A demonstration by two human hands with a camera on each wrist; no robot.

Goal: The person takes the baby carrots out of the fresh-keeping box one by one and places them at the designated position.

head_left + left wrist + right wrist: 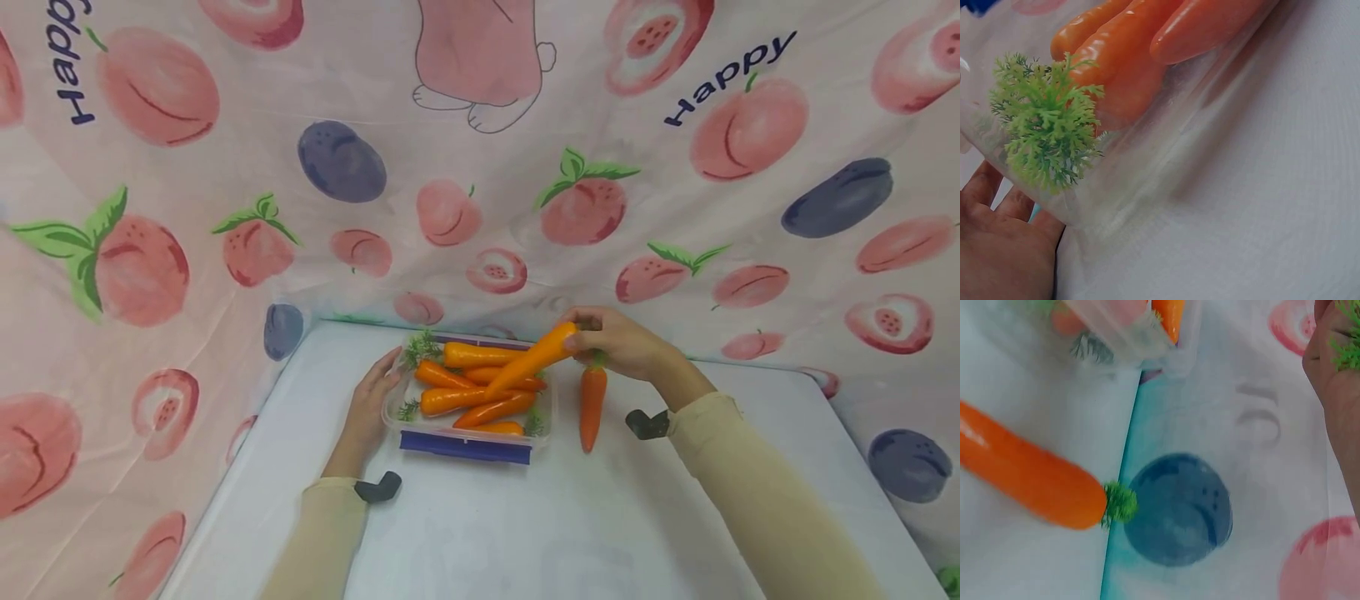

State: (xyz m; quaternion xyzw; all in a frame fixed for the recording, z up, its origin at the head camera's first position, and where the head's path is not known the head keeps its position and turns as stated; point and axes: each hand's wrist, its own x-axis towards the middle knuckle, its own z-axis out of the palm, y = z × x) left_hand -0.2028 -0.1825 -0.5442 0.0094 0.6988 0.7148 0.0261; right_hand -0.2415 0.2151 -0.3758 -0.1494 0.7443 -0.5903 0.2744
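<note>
A clear plastic box (392, 421) with blue latch flaps holds several orange carrots (450, 400) with feathery green tops (1047, 125). My left hand (369, 398) rests against the box's left side, its fingers fairly straight along the outer wall. Over the box's right side, my right hand (622, 342) pinches the thick end of a carrot (534, 360). That carrot slants down to the left, its tip over the other carrots. Green leaves show at the right hand (1329, 369) in the right wrist view. Another carrot (592, 408) lies on the table, right of the box.
The white table (480, 533) meets a fruit-printed cloth (480, 217) behind and at the sides. A blue latch flap (465, 447) sticks out from the box's front. Dark wrist mounts sit on both sleeves (330, 517).
</note>
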